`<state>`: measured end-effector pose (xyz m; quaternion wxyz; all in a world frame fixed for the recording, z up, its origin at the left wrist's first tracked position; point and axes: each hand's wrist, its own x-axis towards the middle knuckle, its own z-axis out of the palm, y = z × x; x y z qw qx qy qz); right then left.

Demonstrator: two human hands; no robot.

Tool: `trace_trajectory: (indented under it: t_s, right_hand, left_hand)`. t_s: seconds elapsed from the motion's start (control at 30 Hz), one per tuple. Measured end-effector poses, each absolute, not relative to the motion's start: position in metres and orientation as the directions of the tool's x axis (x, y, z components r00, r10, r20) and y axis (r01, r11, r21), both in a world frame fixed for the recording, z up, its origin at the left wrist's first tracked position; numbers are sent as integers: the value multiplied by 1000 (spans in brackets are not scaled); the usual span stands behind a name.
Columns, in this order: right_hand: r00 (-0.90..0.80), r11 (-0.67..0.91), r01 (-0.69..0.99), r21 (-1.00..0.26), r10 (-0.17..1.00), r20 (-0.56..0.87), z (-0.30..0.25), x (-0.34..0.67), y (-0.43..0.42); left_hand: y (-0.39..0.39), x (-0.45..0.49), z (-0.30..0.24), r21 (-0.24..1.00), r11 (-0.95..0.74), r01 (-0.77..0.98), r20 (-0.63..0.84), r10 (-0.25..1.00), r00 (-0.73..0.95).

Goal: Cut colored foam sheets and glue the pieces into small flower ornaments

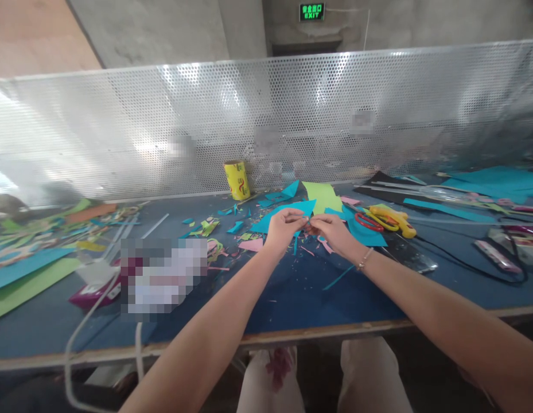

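Observation:
My left hand (pixel 284 227) and my right hand (pixel 330 230) meet over the middle of the blue table (pixel 292 298), fingertips pinched together on a small scrap of paper (pixel 308 225) too tiny to name. A teal paper triangle (pixel 275 215) lies just under and behind the left hand. A thin bracelet (pixel 364 259) circles my right wrist. Pink and teal offcuts (pixel 251 245) litter the cloth around both hands.
Scissors with red and yellow handles (pixel 384 221) lie right of my hands. A yellow can (pixel 237 180) stands by the perforated metal screen (pixel 266 115). Teal and green sheets (pixel 25 275) lie at left, a black cable (pixel 464 264) at right, a white cord (pixel 83 327) at front left.

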<state>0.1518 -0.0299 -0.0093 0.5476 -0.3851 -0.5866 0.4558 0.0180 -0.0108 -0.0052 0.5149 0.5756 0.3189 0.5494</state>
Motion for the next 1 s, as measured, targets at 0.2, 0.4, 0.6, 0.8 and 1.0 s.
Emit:
trace_trajectory:
  t_s: [0.2, 0.4, 0.6, 0.8, 1.0]
  right_hand:
    - [-77, 324, 102, -940, 945, 318, -4, 155, -32]
    - [-48, 393, 213, -895, 919, 392, -6, 158, -30]
    - [17, 438, 215, -873, 892, 452, -5, 156, -31]
    - [28, 432, 210, -877, 894, 447, -6, 155, -31]
    - [75, 485, 218, -847, 857, 510, -7, 155, -31]
  left_hand:
    - [-10, 17, -4, 927, -362, -100, 375, 903, 209]
    - [-14, 17, -2, 940, -330, -93, 342, 919, 197]
    - [-15, 18, -2, 953, -252, -166, 281, 942, 184]
    - [-17, 21, -2, 949, -176, -262, 225, 960, 167]
    - [-18, 21, -2, 952, -188, -240, 230, 960, 162]
